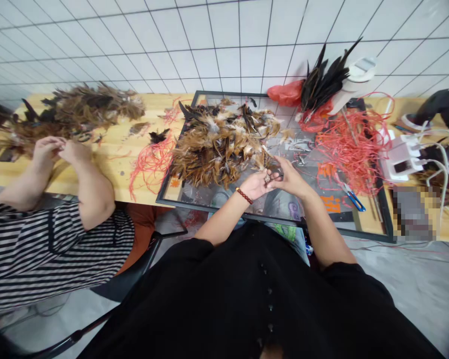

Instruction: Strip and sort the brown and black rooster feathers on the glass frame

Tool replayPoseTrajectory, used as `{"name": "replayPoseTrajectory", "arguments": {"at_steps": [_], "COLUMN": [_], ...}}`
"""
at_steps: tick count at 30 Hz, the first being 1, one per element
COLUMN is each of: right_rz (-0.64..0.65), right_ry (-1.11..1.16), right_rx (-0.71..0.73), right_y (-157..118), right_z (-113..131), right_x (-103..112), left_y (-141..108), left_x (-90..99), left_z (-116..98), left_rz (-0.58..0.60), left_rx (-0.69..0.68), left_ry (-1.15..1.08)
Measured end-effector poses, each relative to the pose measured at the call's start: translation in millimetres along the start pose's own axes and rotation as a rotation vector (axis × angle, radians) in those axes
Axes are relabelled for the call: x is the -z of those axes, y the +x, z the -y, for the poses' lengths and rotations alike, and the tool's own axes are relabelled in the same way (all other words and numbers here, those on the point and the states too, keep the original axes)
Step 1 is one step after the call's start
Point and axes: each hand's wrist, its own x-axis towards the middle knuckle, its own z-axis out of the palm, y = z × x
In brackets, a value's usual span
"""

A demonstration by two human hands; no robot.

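Note:
My left hand (255, 186), with a red bead bracelet (244, 196) at its wrist, is closed on a small bunch of brown feathers (261, 160) at the front of the glass-topped frame (209, 200). Close against it, my right hand (289, 178) has its fingers at the base of the same bunch; dark tips show between thumb and fingers. Just left of both hands lies a big pile of brown feathers (213, 149). What exactly the right fingertips pinch is too small to make out.
Red string (353, 149) lies tangled at the right, near blue snips (354, 197) and a white power strip (400, 157). Black feathers (322, 82) stand in a red bag (286, 93) at the back. At the left, a person in stripes (60, 239) works beside more feathers (97, 107).

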Motion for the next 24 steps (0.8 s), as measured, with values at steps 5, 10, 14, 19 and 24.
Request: {"name": "replayPoseTrajectory", "arguments": {"at_steps": [5, 10, 14, 19, 24], "right_rz": [-0.053, -0.124, -0.159, -0.087, 0.143], "right_ry": [-0.13, -0.226, -0.275, -0.56, -0.826], "right_rx": [0.039, 0.075, 0.127, 0.362, 0.475], "right_y": [3, 4, -2, -19, -18], "right_z": [2, 3, 7, 40, 54], "right_x": [-3, -4, 3, 16, 3], "left_y": [-5, -4, -4, -5, -7], "left_x": [-7.6, -8.7, -7.7, -5.5, -8.5], "left_z": [5, 6, 6, 1, -5], "left_rz": [-0.025, -0.053, -0.11, -0.192, -0.167], "left_rx": [-0.02, -0.083, -0.137, -0.151, -0.135], "left_ry": [0.069, 0.093, 0.205, 0.677, 0.941]}}
